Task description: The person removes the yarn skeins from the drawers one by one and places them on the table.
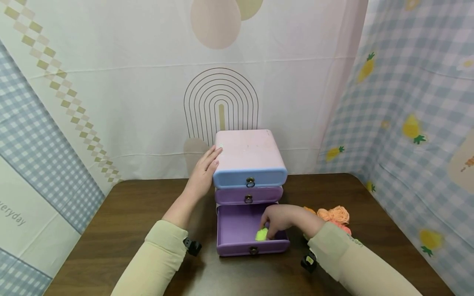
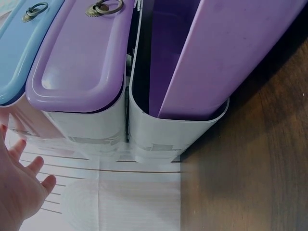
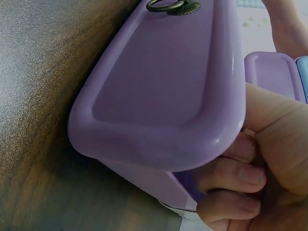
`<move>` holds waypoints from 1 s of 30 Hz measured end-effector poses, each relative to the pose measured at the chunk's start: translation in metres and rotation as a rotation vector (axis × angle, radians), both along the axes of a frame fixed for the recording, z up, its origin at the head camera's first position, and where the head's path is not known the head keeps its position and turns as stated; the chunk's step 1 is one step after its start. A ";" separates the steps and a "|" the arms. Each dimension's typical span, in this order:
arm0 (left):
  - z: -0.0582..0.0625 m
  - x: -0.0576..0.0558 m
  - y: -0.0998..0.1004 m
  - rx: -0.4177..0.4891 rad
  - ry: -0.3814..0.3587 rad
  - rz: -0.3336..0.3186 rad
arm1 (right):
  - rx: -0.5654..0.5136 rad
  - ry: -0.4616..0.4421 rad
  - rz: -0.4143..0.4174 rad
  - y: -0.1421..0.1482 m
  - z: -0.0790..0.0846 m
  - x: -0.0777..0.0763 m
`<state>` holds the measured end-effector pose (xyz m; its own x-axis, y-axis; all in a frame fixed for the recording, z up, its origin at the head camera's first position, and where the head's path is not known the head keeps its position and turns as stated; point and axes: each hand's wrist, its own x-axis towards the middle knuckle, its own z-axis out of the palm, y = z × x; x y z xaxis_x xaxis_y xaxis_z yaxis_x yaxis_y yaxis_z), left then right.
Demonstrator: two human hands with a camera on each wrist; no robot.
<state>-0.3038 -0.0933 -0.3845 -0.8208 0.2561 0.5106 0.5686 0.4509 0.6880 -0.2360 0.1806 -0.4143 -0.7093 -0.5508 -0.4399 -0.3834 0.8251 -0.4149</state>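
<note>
A small three-tier drawer cabinet (image 1: 246,150) with a pink top stands on the table. Its bottom purple drawer (image 1: 237,249) is pulled out, while the blue drawer (image 1: 233,178) and the middle purple drawer (image 1: 229,196) above are pushed in. Inside the bottom drawer, near its front right corner, my right hand (image 1: 279,218) pinches a small yellow-green bundle (image 1: 261,234), which looks like yarn. The right wrist view shows curled fingers (image 3: 231,175) behind the drawer front, with the bundle hidden. My left hand (image 1: 203,174) rests with extended fingers against the cabinet's upper left side.
Orange and coral yarn bundles (image 1: 335,214) lie on the brown table (image 1: 148,213) right of the cabinet, partly behind my right forearm. Ring pulls (image 1: 253,250) hang on the drawer fronts. A patterned cloth (image 1: 148,102) hangs behind the table.
</note>
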 end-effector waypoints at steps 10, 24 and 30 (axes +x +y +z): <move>0.000 0.000 0.000 0.000 -0.006 0.003 | -0.111 0.001 0.023 0.003 0.007 -0.003; 0.002 0.001 0.000 0.008 -0.003 -0.002 | 0.100 -0.016 0.049 -0.004 0.002 0.002; 0.001 0.000 0.000 0.005 -0.001 0.001 | 0.109 -0.015 0.054 -0.006 0.000 0.001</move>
<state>-0.3037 -0.0935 -0.3835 -0.8214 0.2527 0.5113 0.5678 0.4483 0.6904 -0.2349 0.1748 -0.4147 -0.6724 -0.5364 -0.5100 -0.4232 0.8440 -0.3296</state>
